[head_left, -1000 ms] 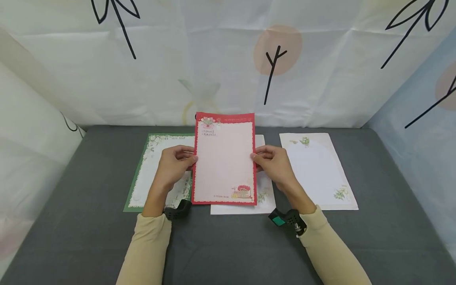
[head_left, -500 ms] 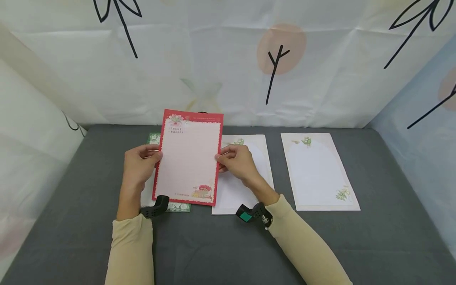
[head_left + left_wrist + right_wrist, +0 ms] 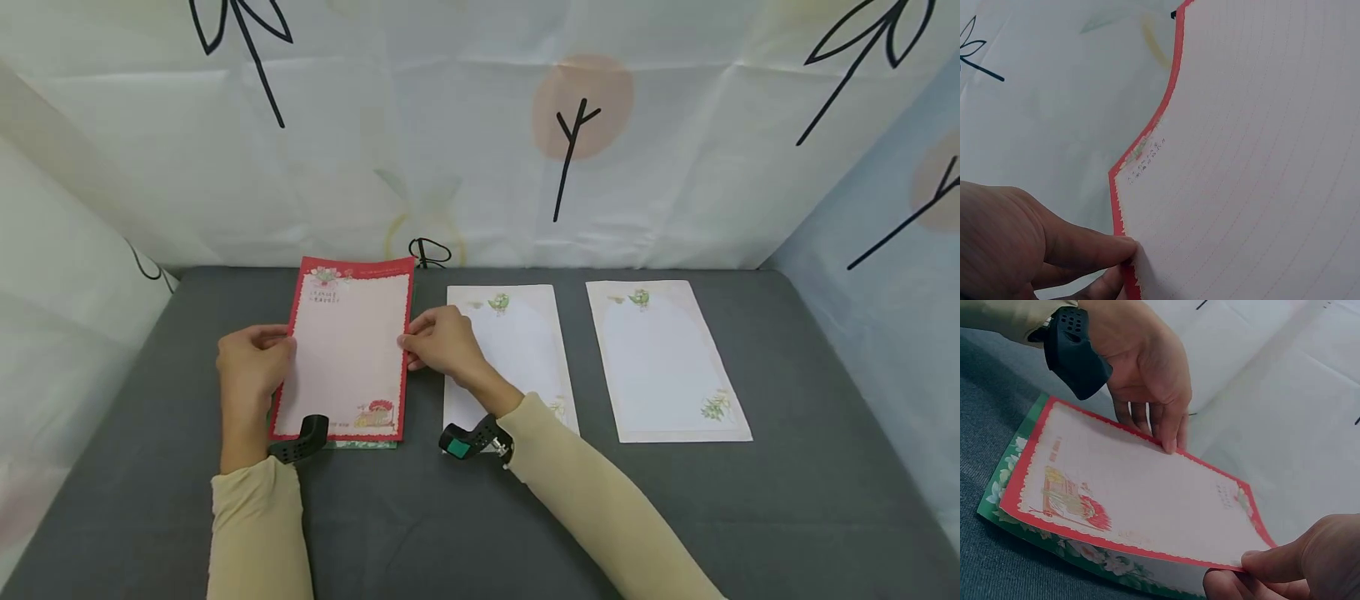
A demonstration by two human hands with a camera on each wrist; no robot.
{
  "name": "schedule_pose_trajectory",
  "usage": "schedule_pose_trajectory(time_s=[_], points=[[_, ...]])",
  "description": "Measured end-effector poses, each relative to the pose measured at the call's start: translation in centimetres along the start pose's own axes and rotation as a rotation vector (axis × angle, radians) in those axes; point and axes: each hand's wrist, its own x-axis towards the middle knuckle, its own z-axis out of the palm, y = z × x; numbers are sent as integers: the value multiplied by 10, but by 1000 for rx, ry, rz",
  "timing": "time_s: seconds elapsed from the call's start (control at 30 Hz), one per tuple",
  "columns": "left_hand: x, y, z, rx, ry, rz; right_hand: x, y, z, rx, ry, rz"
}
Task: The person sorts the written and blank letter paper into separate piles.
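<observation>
A red-bordered sheet of letter paper [image 3: 348, 350], with faint lines and a small printed picture low on the right, lies over a green-bordered sheet [image 3: 1007, 475]. Most of the green one is hidden; in the head view only a strip shows along the bottom and right. My left hand [image 3: 255, 367] pinches the red sheet's left edge, thumb on top. On the opposite edge, my right hand [image 3: 442, 340] pinches it between thumb and fingers. Seen from the right wrist, the red sheet is raised above the green one near my right fingers, and it bends slightly.
Two white sheets with green leaf prints lie to the right: one in the middle [image 3: 513, 350], partly behind my right forearm, and another [image 3: 667, 362] farther right. Dark grey cloth [image 3: 480, 533] covers the table. A patterned white curtain [image 3: 465, 125] rises behind it.
Both hands have carried the red sheet left and then down over the green one, which it now nearly covers. The middle white sheet has come into view. The two white sheets stay put.
</observation>
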Motion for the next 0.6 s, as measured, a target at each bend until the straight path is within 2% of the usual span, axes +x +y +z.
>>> schedule_pose_trajectory(time_s=[0.27,0.6], points=[[4,-12,3,66,25,-11,7,1,11,-116,1,44],[3,-15,4,108,-6,-25,6,2,13,-261,-27,23]])
